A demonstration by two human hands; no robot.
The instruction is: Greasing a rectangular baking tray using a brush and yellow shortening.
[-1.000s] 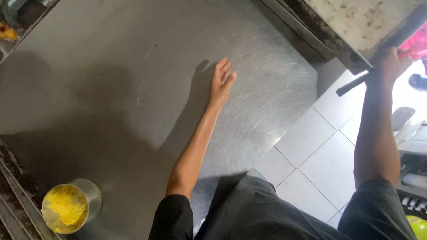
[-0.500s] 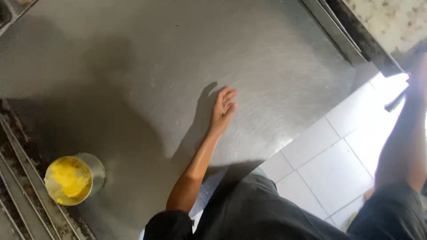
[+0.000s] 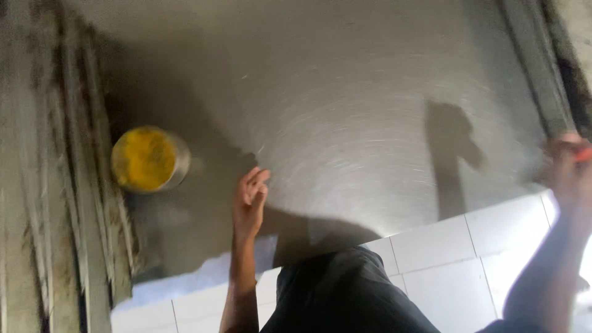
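Brushed steel is filling most of my view: a broad metal worktop [image 3: 345, 105] with fine circular scuff marks catching the light, its near edge meeting white square floor tiles [image 3: 444, 246]. My left hand [image 3: 250, 200] is resting flat on the worktop near that edge, its fingers [image 3: 258, 179] released and slightly spread, grasping nothing. Just to its left a small round metal cup [image 3: 150, 159] is standing upright on the steel, filled with something bright yellow, apart from the hand. Beyond the cup, grimy ridged rails [image 3: 68, 185] are running along the worktop's side. My right hand [image 3: 570, 169] is showing blurred at the right border by a dark metal frame [image 3: 536, 68]; I cannot tell whether its fingers are clenched.
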